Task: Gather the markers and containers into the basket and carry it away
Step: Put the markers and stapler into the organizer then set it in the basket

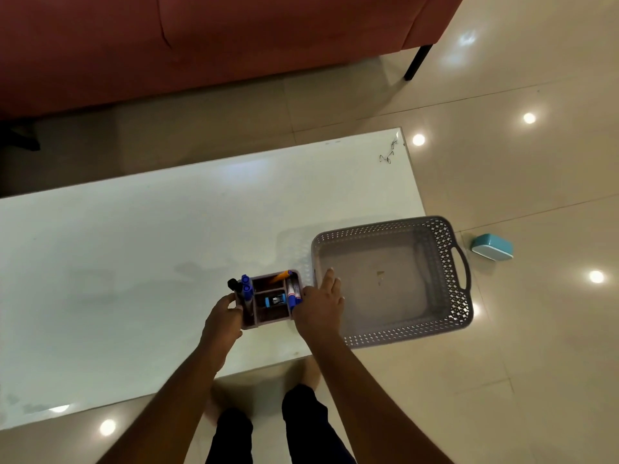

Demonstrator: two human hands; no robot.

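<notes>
From the head camera, a small compartmented organizer [268,301] sits on the white table [134,262], just left of the grey perforated basket [435,283], which rests at the table's right end and overhangs its edge. The organizer and the basket's near-left wall are just beside each other, perhaps touching. Blue-capped markers [246,289] stand in the organizer's left slot, more markers lie along its right slot, and an orange one pokes from the far compartment.

The left hand [222,316] grips the organizer's left wall, fingers curled round it. The right hand [320,306] lies against its right wall, palm inward, with straight fingers reaching over the basket rim; whether the thumb is hooked underneath cannot be told. Both forearms come up from the bottom of the view and converge on the organizer.

The organizer's long axis runs away from the person, parallel to the basket's left wall. The basket lies to the right, so the likely move is a short lift and rightward carry over that wall, led by the right hand, which is nearer.

A blue-and-white eraser [492,247] lies on the floor beyond the basket's right handle.
</notes>
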